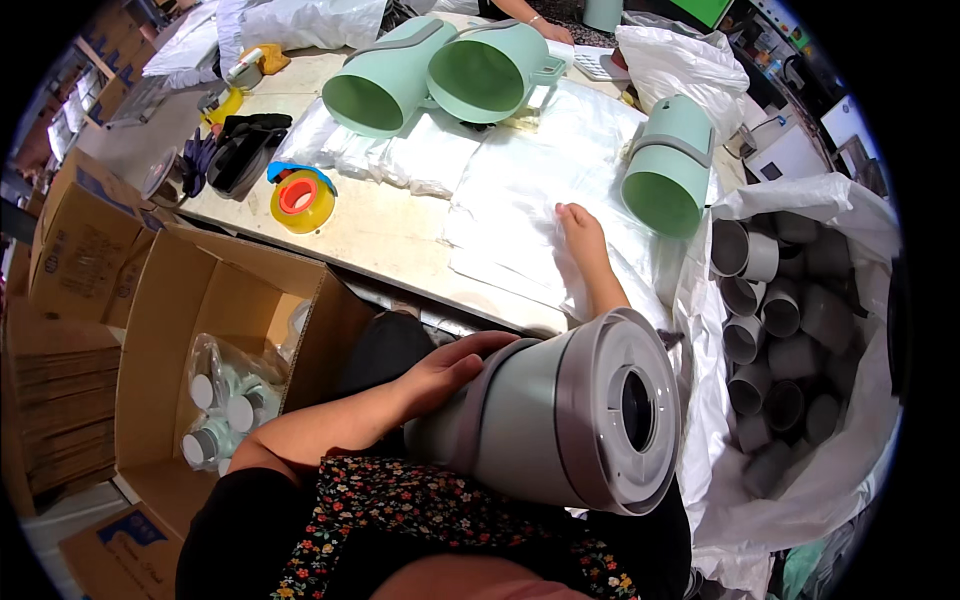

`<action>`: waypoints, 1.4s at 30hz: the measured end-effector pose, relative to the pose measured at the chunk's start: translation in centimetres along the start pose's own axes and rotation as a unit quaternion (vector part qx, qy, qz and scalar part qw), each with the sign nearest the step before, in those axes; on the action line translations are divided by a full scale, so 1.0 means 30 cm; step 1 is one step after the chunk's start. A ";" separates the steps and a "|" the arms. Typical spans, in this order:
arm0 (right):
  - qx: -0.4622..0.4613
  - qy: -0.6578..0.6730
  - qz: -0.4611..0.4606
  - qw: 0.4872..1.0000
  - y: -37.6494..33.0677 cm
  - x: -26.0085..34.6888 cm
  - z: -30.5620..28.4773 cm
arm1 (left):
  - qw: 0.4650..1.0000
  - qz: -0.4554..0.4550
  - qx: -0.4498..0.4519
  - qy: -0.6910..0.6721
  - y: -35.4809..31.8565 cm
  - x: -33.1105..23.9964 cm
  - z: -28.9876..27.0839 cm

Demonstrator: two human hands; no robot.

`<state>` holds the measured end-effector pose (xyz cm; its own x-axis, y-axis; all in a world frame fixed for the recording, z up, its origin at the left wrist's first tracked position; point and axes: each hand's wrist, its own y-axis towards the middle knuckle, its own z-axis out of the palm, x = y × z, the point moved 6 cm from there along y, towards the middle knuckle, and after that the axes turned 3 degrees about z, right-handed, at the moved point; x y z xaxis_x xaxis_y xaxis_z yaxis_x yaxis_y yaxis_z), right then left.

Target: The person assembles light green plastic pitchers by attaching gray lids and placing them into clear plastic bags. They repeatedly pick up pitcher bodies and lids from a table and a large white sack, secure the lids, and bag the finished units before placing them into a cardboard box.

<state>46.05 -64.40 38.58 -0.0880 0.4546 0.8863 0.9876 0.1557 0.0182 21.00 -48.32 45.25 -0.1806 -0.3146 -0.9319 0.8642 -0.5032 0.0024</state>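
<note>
My left hand [440, 372] grips the side of a pale green jug with a grey lid [560, 410], lying sideways against my lap, lid end toward the camera. My right hand [583, 238] reaches over the jug to the table and rests with fingers spread on a stack of clear plastic bags [510, 200]. Two open green jugs [390, 80] lie on their sides at the table's far end, and a third green jug [668, 165] lies to the right of my right hand.
A large white sack [800, 500] on the right holds several grey cups [770, 300]. An open cardboard box [200, 330] on the left contains bagged jugs. A yellow tape dispenser [302, 200] and dark gloves [240, 150] lie on the table. Another person's hand [545, 25] shows at the far edge.
</note>
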 end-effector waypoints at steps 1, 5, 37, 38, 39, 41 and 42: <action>0.033 0.008 0.000 0.999 -0.073 0.040 -0.007 | 1.000 -0.005 0.003 0.008 0.001 -0.004 0.006; 0.079 0.250 -0.006 0.965 -0.346 0.170 -0.018 | 0.995 0.049 -0.053 -0.075 0.042 0.056 -0.007; 0.264 0.434 0.218 0.834 -1.289 0.031 0.225 | 0.745 0.130 -0.091 0.648 -0.410 0.126 -0.152; 0.296 0.459 0.251 0.799 -1.272 0.062 0.280 | 0.752 0.147 -0.114 0.632 -0.399 0.081 -0.116; 0.315 0.489 0.287 0.761 -1.250 0.102 0.318 | 0.759 0.165 -0.141 0.614 -0.374 0.019 -0.061; 0.328 0.548 0.378 0.670 -1.214 0.169 0.386 | 0.764 0.210 -0.106 0.601 -0.286 -0.068 0.071; 0.337 0.561 0.430 0.622 -1.207 0.212 0.428 | 0.735 0.335 -0.130 0.574 -0.289 -0.009 0.085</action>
<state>8.07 -55.89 37.61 0.9544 -0.2164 0.2056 0.2955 0.7820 -0.5488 12.34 -45.93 46.41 0.7137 0.5410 -0.4450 0.6659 -0.3267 0.6707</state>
